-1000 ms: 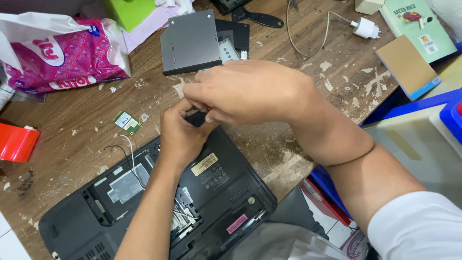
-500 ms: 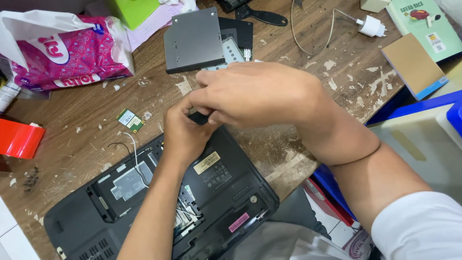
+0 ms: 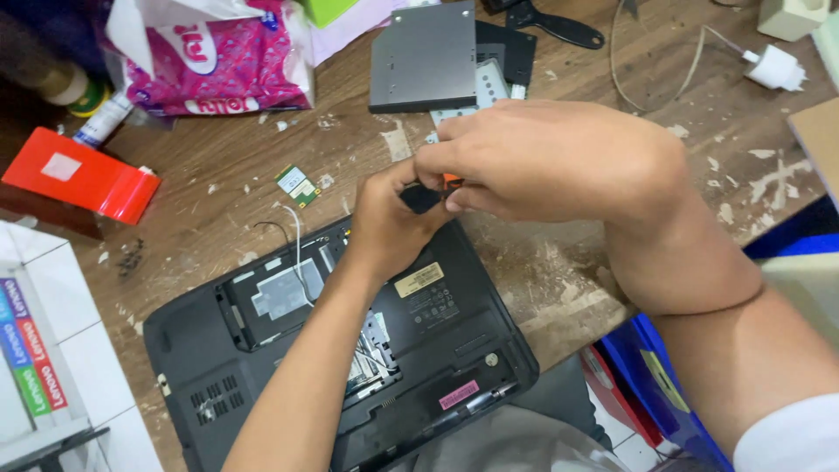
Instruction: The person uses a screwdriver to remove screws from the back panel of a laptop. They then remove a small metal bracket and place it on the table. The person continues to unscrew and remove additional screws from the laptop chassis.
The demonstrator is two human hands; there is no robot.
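A black laptop lies bottom-up on the worn wooden table, with its covers off and inner parts showing. My left hand is over the laptop's far edge, fingers closed around a small black tool. My right hand reaches across from the right. Its fingertips pinch the same tool, where an orange part shows. The two hands touch each other. My right hand hides most of the tool.
A grey optical drive lies at the back, with a pink plastic bag to its left. Also there: a red flat box, a small green circuit card, a white plug with cable, a blue crate.
My hands stay joined at the laptop's far edge. The view has shifted a little, and an orange part now shows between my right fingers.
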